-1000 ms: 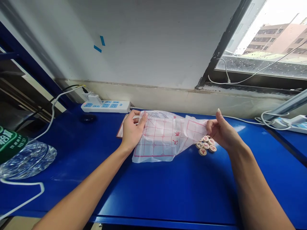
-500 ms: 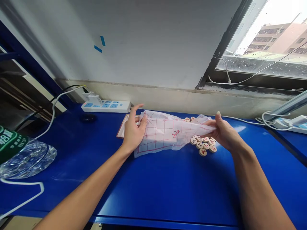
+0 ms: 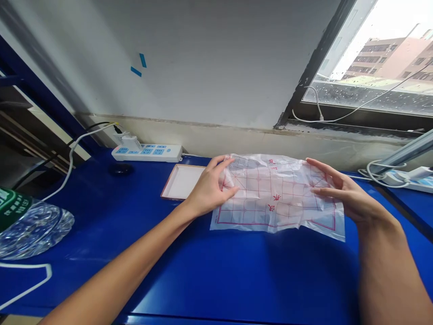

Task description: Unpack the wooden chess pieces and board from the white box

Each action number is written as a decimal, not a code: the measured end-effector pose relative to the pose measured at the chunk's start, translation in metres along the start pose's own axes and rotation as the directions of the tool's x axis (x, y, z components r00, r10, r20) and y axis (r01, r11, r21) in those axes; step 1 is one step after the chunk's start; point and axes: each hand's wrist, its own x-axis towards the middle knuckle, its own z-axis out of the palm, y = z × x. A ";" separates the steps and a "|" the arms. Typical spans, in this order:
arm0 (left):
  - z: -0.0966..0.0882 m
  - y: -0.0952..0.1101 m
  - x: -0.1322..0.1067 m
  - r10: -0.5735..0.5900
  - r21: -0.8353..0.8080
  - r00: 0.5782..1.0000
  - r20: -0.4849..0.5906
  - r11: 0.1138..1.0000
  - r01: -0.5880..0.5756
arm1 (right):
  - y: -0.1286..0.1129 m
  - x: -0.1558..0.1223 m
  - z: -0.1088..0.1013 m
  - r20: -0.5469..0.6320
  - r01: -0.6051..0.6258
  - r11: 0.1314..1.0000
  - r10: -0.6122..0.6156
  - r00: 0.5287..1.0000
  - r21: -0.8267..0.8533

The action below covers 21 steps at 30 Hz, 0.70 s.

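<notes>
A thin, see-through plastic Chinese chess board sheet, printed with a red grid and characters, is spread between my two hands above the blue table. My left hand grips its left side, thumb on the near face and fingers by the upper corner. At the right side my right hand holds the sheet between thumb and fingers. Creases run across the plastic, and its lower edge hangs unevenly. Behind my left hand lies a shallow white tray-like box part with a brown rim. The round chess pieces are hidden behind the sheet.
A power strip with a white plug lies along the wall, near a black computer mouse. At far left stands a large water bottle beside a white hanger-like wire. Cables and another strip are at the right.
The sheet has gone from bunched to spread out, and now covers the view of the chess pieces. Both hands have moved right, the right one farther, and the white box part shows more.
</notes>
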 end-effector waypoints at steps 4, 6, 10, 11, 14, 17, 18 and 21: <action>0.020 0.013 0.014 0.057 0.103 0.988 0.142 0.992 -0.072 | 0.010 0.005 -0.034 -0.054 -0.109 0.984 0.102 0.993 -0.138; 0.034 0.022 0.020 0.047 0.189 0.975 0.216 0.978 -0.089 | 0.018 0.009 -0.046 -0.094 -0.078 0.959 0.054 0.994 -0.272; 0.059 0.036 0.026 0.010 0.422 0.950 0.313 0.895 -0.148 | 0.036 0.021 -0.063 -0.019 0.054 0.921 -0.066 0.998 -0.385; 0.063 0.039 0.026 0.004 0.475 0.947 0.321 0.865 -0.164 | 0.040 0.024 -0.066 0.028 0.060 0.913 -0.053 0.998 -0.404; 0.070 0.040 0.027 -0.007 0.579 0.947 0.321 0.793 -0.190 | 0.047 0.033 -0.073 0.110 0.091 0.822 -0.035 0.993 -0.562; 0.073 0.037 0.026 0.044 0.569 0.940 0.339 0.786 -0.242 | 0.050 0.039 -0.075 0.133 0.202 0.584 -0.160 0.978 -0.786; 0.074 0.035 0.025 0.062 0.549 0.934 0.353 0.794 -0.261 | 0.049 0.039 -0.073 0.127 0.201 0.486 -0.182 0.975 -0.850; 0.078 0.032 0.025 0.045 0.512 0.913 0.406 0.816 -0.268 | 0.046 0.036 -0.060 0.010 0.050 0.255 -0.155 0.988 -0.966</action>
